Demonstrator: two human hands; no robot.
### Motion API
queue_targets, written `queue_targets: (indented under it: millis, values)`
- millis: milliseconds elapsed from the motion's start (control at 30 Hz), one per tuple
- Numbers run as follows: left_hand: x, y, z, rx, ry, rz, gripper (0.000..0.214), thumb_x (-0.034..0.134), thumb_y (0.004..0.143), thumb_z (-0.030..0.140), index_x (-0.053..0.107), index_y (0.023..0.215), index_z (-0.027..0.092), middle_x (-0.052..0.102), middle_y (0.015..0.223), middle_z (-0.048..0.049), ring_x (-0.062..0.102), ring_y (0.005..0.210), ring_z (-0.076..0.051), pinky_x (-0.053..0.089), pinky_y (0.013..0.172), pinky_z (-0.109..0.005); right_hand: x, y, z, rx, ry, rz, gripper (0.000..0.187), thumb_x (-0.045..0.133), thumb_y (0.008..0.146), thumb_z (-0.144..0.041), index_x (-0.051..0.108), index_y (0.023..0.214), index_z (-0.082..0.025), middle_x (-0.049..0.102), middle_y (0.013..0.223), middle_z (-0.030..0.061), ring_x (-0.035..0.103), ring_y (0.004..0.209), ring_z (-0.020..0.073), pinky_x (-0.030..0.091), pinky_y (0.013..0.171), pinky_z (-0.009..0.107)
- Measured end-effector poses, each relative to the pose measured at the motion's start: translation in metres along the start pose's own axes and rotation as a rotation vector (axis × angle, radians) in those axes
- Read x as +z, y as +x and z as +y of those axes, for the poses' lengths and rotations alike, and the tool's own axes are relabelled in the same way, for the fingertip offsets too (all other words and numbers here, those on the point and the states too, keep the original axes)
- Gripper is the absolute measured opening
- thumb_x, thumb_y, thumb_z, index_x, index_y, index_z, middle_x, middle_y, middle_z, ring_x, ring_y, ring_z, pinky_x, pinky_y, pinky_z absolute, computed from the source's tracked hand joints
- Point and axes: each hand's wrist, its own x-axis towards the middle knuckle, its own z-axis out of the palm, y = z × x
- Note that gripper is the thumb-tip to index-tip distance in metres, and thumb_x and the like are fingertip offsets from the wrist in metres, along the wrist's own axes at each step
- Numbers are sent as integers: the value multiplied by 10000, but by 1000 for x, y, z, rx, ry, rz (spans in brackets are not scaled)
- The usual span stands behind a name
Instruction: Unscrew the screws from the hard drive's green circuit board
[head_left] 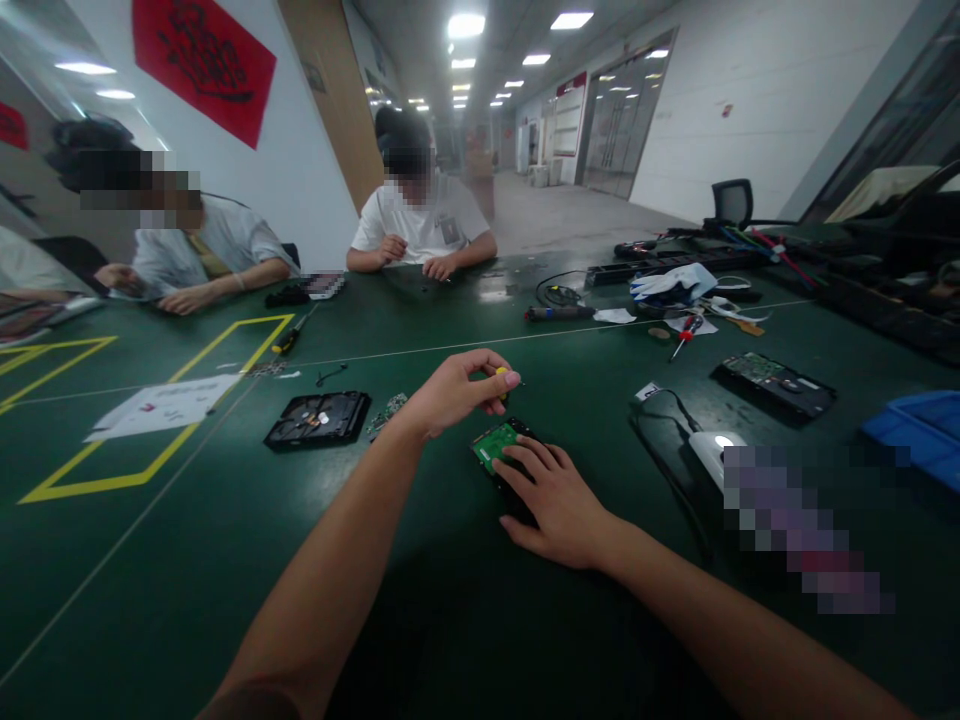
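My left hand (461,390) is closed around a small screwdriver with a yellow handle (503,378), held just above a hard drive. The hard drive (501,445) lies on the green table with its green circuit board facing up. My right hand (553,495) lies flat on the near part of the drive, fingers spread, pressing it down. The screwdriver's tip is hidden behind my fingers.
An opened black drive (318,418) and a loose circuit board (386,413) lie to the left. Another drive (772,383), a red screwdriver (685,334), a blue bin (919,425) and cables sit to the right. Two people (421,225) work across the table. A paper sheet (165,405) lies far left.
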Motion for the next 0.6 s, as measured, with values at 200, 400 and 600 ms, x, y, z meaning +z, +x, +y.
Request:
queue_targets:
  millis: [200, 400, 600]
  values:
    - [-2, -1, 0, 10, 22, -51, 310, 769, 890, 431, 685, 997, 152, 665, 813, -18, 672, 664, -128, 537, 631, -255, 0, -1, -1, 0, 2, 2, 705, 574, 978, -547, 405, 1600, -261, 407, 1619, 138, 235, 1544, 397, 251, 1213, 612]
    - [-1, -3, 4, -12, 35, -48, 281, 769, 886, 404, 689, 992, 156, 672, 804, -20, 659, 659, -122, 516, 624, -246, -1, 0, -1, -1, 5, 10, 685, 577, 974, -530, 437, 1582, -246, 430, 1601, 147, 248, 1537, 398, 254, 1210, 609]
    - [0, -3, 6, -16, 33, -51, 288, 777, 874, 410, 687, 979, 158, 669, 791, -21, 652, 656, -125, 515, 630, -256, 0, -1, -1, -1, 12, 4, 692, 573, 976, -541, 421, 1591, -263, 412, 1616, 140, 240, 1541, 399, 248, 1210, 611]
